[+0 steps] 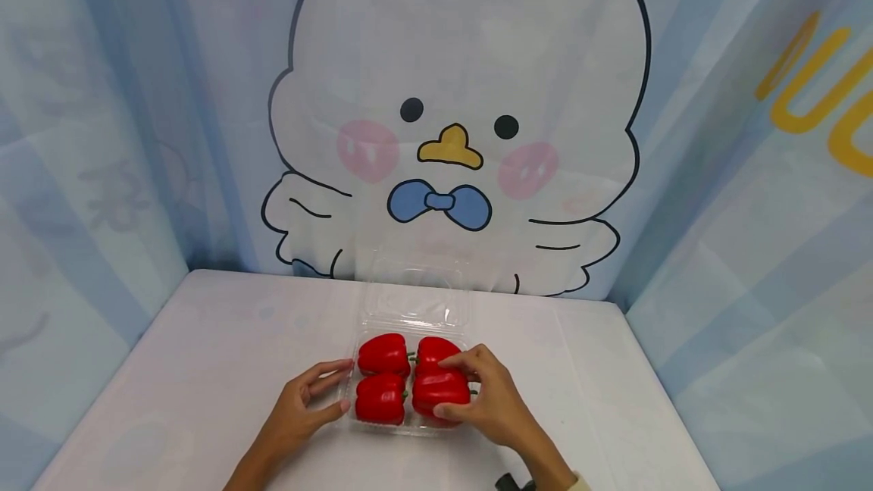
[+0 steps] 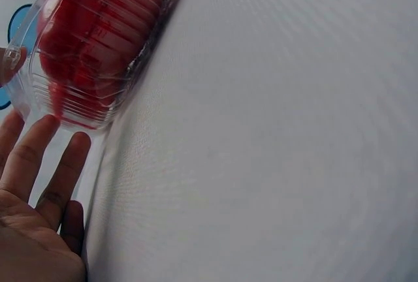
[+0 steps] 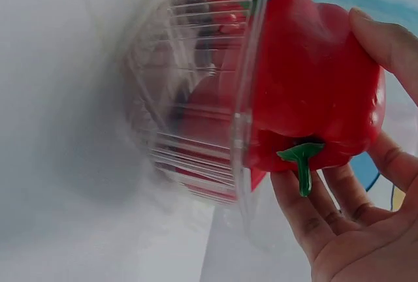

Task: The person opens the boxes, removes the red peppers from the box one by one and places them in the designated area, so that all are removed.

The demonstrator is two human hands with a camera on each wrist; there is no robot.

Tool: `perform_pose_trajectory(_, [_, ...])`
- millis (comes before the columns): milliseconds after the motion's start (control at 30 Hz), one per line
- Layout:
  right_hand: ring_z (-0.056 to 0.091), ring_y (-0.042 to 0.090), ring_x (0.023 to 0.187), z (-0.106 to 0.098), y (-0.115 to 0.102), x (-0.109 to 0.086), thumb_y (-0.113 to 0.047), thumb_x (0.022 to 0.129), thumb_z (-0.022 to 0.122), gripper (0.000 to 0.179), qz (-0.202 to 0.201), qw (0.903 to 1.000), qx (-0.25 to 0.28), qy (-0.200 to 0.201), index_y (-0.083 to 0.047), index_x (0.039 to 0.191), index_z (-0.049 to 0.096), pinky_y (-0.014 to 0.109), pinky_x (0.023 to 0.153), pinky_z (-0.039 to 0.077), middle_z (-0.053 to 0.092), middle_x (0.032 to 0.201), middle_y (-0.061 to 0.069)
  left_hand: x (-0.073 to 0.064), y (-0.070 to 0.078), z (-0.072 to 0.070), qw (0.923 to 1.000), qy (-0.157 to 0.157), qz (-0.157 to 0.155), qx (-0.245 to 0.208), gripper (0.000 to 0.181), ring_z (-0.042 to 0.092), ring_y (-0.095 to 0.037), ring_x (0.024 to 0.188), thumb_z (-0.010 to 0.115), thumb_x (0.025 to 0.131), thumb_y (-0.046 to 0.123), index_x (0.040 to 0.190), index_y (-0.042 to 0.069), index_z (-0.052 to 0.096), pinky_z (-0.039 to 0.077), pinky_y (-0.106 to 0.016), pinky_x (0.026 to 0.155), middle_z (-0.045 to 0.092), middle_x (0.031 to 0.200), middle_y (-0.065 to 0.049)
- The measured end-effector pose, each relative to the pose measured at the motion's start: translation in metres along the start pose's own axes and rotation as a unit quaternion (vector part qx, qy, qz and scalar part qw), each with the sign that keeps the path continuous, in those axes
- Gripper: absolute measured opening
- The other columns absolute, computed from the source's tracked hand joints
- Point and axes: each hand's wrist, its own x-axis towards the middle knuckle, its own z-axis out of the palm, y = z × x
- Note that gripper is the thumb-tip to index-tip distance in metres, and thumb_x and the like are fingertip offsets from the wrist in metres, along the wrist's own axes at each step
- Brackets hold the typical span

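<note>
Red pepper (image 1: pixel 439 392) sits between pinching fingers of the right hand (image 1: pixel 494 401); left hand (image 1: pixel 298 404) spread beside clear box (image 3: pixel 241 125).

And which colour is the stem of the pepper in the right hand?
The stem is green, seen best in the right wrist view.

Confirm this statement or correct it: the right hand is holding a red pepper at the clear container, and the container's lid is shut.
Wrong about the lid: the head view shows it open, tipped back on the far side of the clear container. The right hand is indeed holding a red pepper there.
</note>
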Motion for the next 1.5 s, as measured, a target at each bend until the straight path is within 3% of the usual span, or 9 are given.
perform_pose_trajectory(233, [0.065, 0.02, 0.116, -0.009, -0.002, 0.0, -0.031, 0.076, 0.098, 0.056, -0.015, 0.9995, 0.01, 0.026, -0.026, 0.126, 0.072, 0.037, 0.097, 0.064, 0.062, 0.117, -0.003, 0.0, -0.001, 0.0, 1.0, 0.001, -0.002, -0.001, 0.066, 0.056, -0.032, 0.148, 0.088, 0.088, 0.032, 0.147, 0.017, 0.06, 0.038, -0.067, 0.119, 0.062, 0.155, -0.005])
perform_pose_trajectory(600, [0.067, 0.019, 0.11, -0.024, 0.001, 0.002, -0.029, 0.073, 0.1, 0.057, 0.017, 0.9973, 0.018, 0.069, -0.026, 0.124, 0.074, 0.05, 0.101, 0.062, 0.065, 0.117, -0.001, -0.001, 0.001, 0.001, 0.9999, 0.003, -0.009, -0.006, 0.067, 0.056, -0.032, 0.147, 0.088, 0.088, 0.031, 0.147, 0.016, 0.059, 0.044, -0.063, 0.118, 0.061, 0.155, -0.006])
perform_pose_trajectory(1067, [0.066, 0.022, 0.117, -0.047, 0.017, 0.005, -0.022, 0.076, 0.098, 0.057, 0.027, 0.9948, 0.024, 0.096, -0.022, 0.129, 0.074, 0.049, 0.105, 0.06, 0.066, 0.125, 0.002, -0.001, 0.002, 0.002, 0.9999, 0.004, -0.01, -0.003, 0.067, 0.057, -0.033, 0.147, 0.088, 0.088, 0.031, 0.147, 0.016, 0.059, 0.047, -0.06, 0.117, 0.061, 0.155, -0.007])
perform_pose_trajectory(1500, [0.064, 0.026, 0.125, -0.062, 0.037, 0.005, -0.021, 0.078, 0.097, 0.065, 0.067, 0.99, 0.029, 0.121, -0.023, 0.136, 0.071, 0.046, 0.108, 0.058, 0.063, 0.136, 0.003, -0.001, 0.002, 0.002, 0.9999, 0.006, -0.013, 0.001, 0.068, 0.056, -0.033, 0.147, 0.088, 0.088, 0.031, 0.147, 0.016, 0.059, 0.046, -0.06, 0.117, 0.061, 0.155, -0.007])
